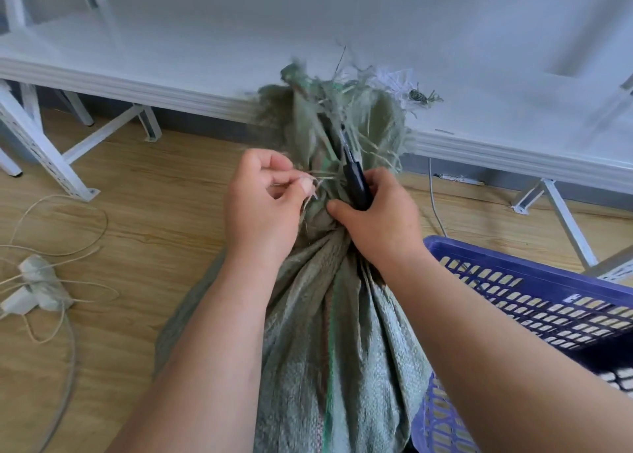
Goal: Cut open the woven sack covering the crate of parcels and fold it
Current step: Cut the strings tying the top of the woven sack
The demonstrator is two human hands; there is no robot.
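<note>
Green sack neck: left hand pinches twine, right hand grips scissors.

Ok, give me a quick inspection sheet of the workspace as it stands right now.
Surface: wooden floor.
Job's things: green woven sack, neck bunched and tied; dark-handled cutter at the tie; blue crate beside the sack.
Clutter: frayed strands on the white shelf.
Grippers: left hand pinches the tie string; right hand grips the cutter.
Cables: power strip with loose cords, left; grey cable under the shelf.
Surroundings: white metal shelving; parcels not visible.
</note>
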